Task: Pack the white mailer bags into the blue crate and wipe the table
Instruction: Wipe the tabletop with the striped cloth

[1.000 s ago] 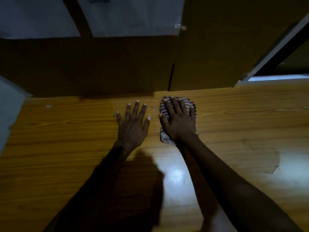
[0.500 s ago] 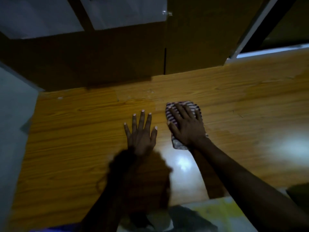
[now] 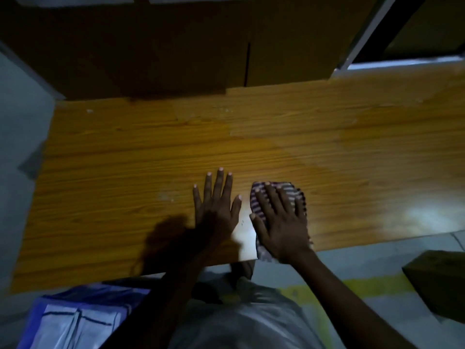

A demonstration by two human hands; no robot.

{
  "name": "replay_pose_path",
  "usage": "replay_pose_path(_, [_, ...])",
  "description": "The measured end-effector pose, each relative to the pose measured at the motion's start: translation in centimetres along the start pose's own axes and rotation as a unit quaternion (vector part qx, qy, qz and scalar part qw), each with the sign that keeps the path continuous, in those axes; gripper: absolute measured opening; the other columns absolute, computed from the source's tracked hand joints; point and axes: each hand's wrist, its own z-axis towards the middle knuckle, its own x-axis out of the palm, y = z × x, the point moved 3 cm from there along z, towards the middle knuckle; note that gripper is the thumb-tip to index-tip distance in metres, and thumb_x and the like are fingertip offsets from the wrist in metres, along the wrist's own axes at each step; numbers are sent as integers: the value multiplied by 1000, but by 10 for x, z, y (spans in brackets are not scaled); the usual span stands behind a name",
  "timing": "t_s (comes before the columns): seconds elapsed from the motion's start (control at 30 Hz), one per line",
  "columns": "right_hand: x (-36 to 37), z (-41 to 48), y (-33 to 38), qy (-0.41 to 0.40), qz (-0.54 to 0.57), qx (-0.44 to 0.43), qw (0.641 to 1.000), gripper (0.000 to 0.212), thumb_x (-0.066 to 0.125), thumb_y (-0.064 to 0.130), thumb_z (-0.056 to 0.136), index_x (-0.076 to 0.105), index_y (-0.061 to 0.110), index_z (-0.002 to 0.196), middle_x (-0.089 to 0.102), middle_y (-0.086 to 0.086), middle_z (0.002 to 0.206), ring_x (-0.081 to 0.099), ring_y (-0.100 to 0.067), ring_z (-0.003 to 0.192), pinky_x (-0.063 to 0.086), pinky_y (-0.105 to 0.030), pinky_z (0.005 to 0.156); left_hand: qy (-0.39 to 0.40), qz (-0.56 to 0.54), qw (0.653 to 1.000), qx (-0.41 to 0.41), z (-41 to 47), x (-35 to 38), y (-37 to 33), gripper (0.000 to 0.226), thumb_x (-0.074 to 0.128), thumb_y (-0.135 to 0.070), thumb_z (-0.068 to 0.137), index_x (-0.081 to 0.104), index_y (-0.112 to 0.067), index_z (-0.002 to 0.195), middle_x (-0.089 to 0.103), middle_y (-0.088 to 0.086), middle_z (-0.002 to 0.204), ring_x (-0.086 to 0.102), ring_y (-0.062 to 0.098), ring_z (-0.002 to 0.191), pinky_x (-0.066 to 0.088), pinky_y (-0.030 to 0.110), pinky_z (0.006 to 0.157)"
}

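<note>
My right hand (image 3: pixel 281 222) lies flat with spread fingers on a striped cloth (image 3: pixel 289 191), pressing it onto the wooden table (image 3: pixel 125 172) close to the near edge. Just left of it my left hand (image 3: pixel 216 202) rests palm down on the bare wood, fingers straight. The blue crate (image 3: pixel 50 313) sits on the floor at the lower left, below the table's near edge, with white mailer bags (image 3: pixel 75 326) inside it.
Large cardboard boxes (image 3: pixel 176 46) stand along the table's far edge. A smaller brown box (image 3: pixel 440 280) sits on the floor at the lower right, beside a yellow floor line (image 3: pixel 352 288). A grey wall (image 3: pixel 20 122) bounds the left side.
Both hands and the cloth have slid from the far side of the table back toward the near edge. The view has tilted down, bringing the crate and floor into sight.
</note>
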Motion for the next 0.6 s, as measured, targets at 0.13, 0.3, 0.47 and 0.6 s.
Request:
replay_pose_path(0.13, [-8,17,-20,3,8,10,1000,64,25,63,103,17,36,161,11,7,170,9,-15,157,18,-55,120,11,12,1000,2,-17,1,-6,65,36,-53,108,28,-17,162,17,7,170,12,30,158,10,60,124])
replay_pose_path(0.3, [0,-36,-15,-1,-10,75,997,66,23,64,104,9,36,162,2,9,170,0,-15,157,13,-53,123,62,7,998,23,-46,-1,-17,66,24,-54,106,25,-20,163,11,4,172,10,30,158,9,62,124])
replay_pose_path(0.47, [-8,-3,-25,28,3,51,998,64,19,66,102,14,41,160,6,11,170,6,-13,156,16,-54,121,69,24,997,28,-60,-3,-20,65,25,-51,108,18,-19,164,4,6,172,2,31,159,8,64,122])
replay_pose_path(0.6, [-7,-28,-29,26,-9,76,997,66,14,67,102,9,39,161,3,10,170,4,-14,157,13,-53,122,74,8,997,24,-61,-4,-25,67,28,-50,107,18,-15,164,4,10,172,3,35,158,11,64,122])
